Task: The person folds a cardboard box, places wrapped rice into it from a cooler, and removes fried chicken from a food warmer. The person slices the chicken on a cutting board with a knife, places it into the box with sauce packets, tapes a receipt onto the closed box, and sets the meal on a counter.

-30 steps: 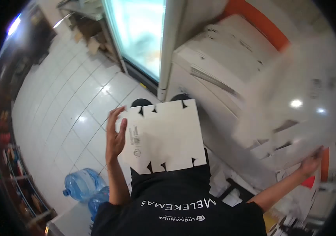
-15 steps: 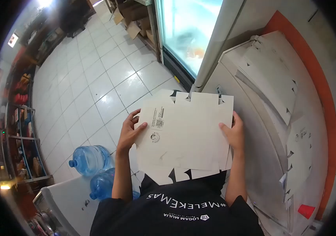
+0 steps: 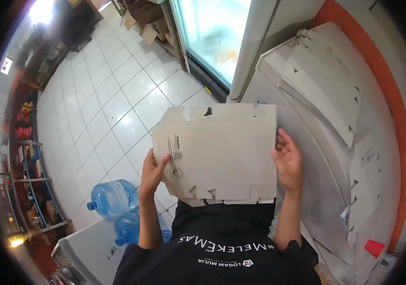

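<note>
A small stack of flat die-cut cardboard box blanks [image 3: 217, 154], pale with notched edges and small black print at the left, is held up in front of my body. My left hand [image 3: 152, 175] grips the left edge, thumb on top near the print and fingers underneath. At the right edge is my right hand [image 3: 289, 164], its fingers apart and its thumb tip by the stack's side; it does not clasp the blanks. Along the lower edge several layers show slightly out of line.
More box blanks [image 3: 321, 85] lie on a white surface [image 3: 302, 142] at my right, with a red cup [image 3: 374, 248] near them. Two blue water jugs [image 3: 114, 197] stand at lower left beside a white appliance top [image 3: 86, 249]. Ahead is a lit glass-door fridge [image 3: 215, 38].
The stack has tilted and shifted slightly left, its layers lying differently along the edges. My right hand has loosened from the right edge, fingers now apart; my left hand still grips.
</note>
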`<state>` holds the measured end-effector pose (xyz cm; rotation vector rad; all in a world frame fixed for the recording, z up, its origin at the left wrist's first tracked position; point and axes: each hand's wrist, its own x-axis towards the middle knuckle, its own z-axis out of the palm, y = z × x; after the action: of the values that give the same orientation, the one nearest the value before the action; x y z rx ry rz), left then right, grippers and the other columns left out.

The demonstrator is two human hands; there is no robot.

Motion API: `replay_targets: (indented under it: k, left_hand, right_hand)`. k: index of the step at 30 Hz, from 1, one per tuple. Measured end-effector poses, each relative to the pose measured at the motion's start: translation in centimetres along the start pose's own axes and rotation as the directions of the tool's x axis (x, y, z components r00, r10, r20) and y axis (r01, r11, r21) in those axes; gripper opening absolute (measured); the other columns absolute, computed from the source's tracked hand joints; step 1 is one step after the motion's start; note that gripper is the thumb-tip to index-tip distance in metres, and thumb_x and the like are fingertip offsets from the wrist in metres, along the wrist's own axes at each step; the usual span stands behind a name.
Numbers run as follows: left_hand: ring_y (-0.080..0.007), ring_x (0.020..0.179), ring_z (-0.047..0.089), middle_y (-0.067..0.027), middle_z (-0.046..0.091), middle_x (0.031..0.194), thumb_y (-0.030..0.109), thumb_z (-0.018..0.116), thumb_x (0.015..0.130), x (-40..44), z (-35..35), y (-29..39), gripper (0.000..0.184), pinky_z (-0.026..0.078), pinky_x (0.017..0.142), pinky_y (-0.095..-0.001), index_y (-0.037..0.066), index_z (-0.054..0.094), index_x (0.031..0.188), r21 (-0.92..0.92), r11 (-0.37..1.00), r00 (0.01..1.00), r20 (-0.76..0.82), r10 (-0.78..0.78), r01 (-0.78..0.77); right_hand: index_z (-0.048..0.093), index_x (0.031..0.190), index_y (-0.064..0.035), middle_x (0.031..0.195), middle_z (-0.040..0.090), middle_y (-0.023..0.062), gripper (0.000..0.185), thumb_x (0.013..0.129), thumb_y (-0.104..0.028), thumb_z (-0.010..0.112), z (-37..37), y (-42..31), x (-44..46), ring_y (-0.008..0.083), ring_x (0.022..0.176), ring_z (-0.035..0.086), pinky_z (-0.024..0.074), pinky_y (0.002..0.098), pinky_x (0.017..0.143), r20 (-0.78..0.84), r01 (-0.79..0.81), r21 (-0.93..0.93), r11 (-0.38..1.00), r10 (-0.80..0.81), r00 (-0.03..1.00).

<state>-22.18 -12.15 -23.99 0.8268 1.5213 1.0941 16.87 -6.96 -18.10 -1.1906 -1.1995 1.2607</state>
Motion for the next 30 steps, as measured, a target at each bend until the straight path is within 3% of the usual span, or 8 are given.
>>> replay_targets:
  k: [3, 6, 9, 15, 18, 21, 25, 30]
  left_hand:
    - [-0.0249, 0.117, 0.061, -0.0200, 0.061, 0.130, 0.026, 0.075, 0.094, -0.3, 0.5, 0.0, 0.077, 0.050, 0.100, -0.0390, -0.007, 0.034, 0.149, 0.182, 0.981, 0.996, 0.067, 0.060, -0.072]
    - [-0.0267, 0.121, 0.059, -0.0227, 0.057, 0.135, 0.027, 0.073, 0.095, -0.4, 1.7, 0.5, 0.074, 0.050, 0.101, -0.0388, -0.008, 0.036, 0.149, 0.493, 0.865, 0.993, -0.016, 0.121, -0.098]
    - [-0.0288, 0.125, 0.057, -0.0248, 0.055, 0.138, 0.028, 0.072, 0.095, 2.3, 1.0, -5.1, 0.072, 0.048, 0.103, -0.0389, -0.007, 0.037, 0.148, 0.276, 0.960, 0.997, 0.068, 0.034, -0.052]
    - [-0.0272, 0.127, 0.056, -0.0233, 0.055, 0.140, 0.024, 0.068, 0.099, 2.0, 2.4, -2.4, 0.065, 0.046, 0.105, -0.0364, -0.007, 0.038, 0.148, -0.011, 0.991, 0.978, 0.164, -0.130, 0.133]
    - [-0.0223, 0.126, 0.056, -0.0189, 0.057, 0.139, 0.019, 0.065, 0.101, 0.4, 3.6, -0.4, 0.059, 0.047, 0.103, -0.0343, -0.006, 0.038, 0.148, 0.055, 0.984, 0.985, -0.031, 0.170, -0.168]
    - [-0.0195, 0.127, 0.053, -0.0139, 0.055, 0.140, 0.014, 0.064, 0.101, -1.3, 2.4, 5.0, 0.059, 0.045, 0.105, -0.0337, -0.002, 0.035, 0.150, -0.087, 0.927, 0.931, -0.024, 0.364, -0.364]
    - [-0.0247, 0.129, 0.055, -0.0153, 0.055, 0.140, 0.015, 0.059, 0.103, -1.5, 1.5, 8.7, 0.053, 0.045, 0.111, -0.0450, 0.002, 0.036, 0.149, -0.078, 0.733, 0.736, -0.095, 0.670, -0.676]
    - [-0.0222, 0.130, 0.053, -0.0129, 0.053, 0.141, 0.007, 0.064, 0.099, 0.8, 0.6, 3.3, 0.051, 0.043, 0.112, -0.0402, 0.003, 0.041, 0.145, -0.162, 0.799, 0.810, -0.004, 0.586, -0.578]
  right_hand:
    - [0.043, 0.146, 0.0081, 0.131, 0.060, 0.0189, 0.055, 0.096, -0.004, 0.064, 0.0, 1.2, -0.1, 0.0239, 0.122, 0.058, 0.0469, 0.0408, 0.105, -0.011, -0.155, -0.126, 0.980, 0.155, 0.988]
    - [0.041, 0.148, 0.0061, 0.130, 0.060, 0.0211, 0.061, 0.096, -0.012, 0.067, -1.2, -0.5, 0.1, 0.0292, 0.122, 0.059, 0.0466, 0.0421, 0.105, -0.024, -0.121, -0.688, 0.716, 0.144, 0.989]
    - [0.041, 0.149, 0.0033, 0.132, 0.058, 0.0223, 0.064, 0.094, -0.016, 0.069, -1.2, 1.5, 0.2, 0.0337, 0.125, 0.057, 0.0456, 0.0435, 0.106, -0.198, -0.221, -0.757, 0.614, 0.107, 0.974]
    - [0.038, 0.147, 0.0011, 0.139, 0.053, 0.0216, 0.060, 0.096, -0.014, 0.066, -1.8, 5.2, 0.4, 0.0305, 0.129, 0.052, 0.0397, 0.0399, 0.110, -0.002, -0.219, -0.425, 0.878, 0.242, 0.970]
    - [0.035, 0.148, 0.0002, 0.140, 0.052, 0.0190, 0.059, 0.098, -0.012, 0.063, -2.1, 3.9, -0.6, 0.0265, 0.128, 0.051, 0.0376, 0.0376, 0.111, -0.012, -0.182, -0.304, 0.935, 0.188, 0.982]
    - [0.037, 0.147, -0.0011, 0.137, 0.053, 0.0151, 0.057, 0.096, -0.006, 0.063, -0.8, -2.7, -1.6, 0.0242, 0.128, 0.051, 0.0386, 0.0376, 0.110, -0.066, -0.124, 0.038, 0.992, 0.126, 0.990]
    - [0.039, 0.146, -0.0037, 0.135, 0.053, 0.0122, 0.060, 0.092, 0.003, 0.065, -0.7, -6.6, -2.3, 0.0218, 0.127, 0.051, 0.0391, 0.0380, 0.110, -0.186, 0.251, 0.092, 0.964, -0.231, 0.955]
    - [0.047, 0.139, -0.0050, 0.133, 0.055, 0.0114, 0.055, 0.090, 0.004, 0.070, -3.1, -2.7, -1.3, 0.0203, 0.126, 0.052, 0.0411, 0.0391, 0.110, -0.008, 0.373, -0.089, 0.924, -0.375, 0.927]
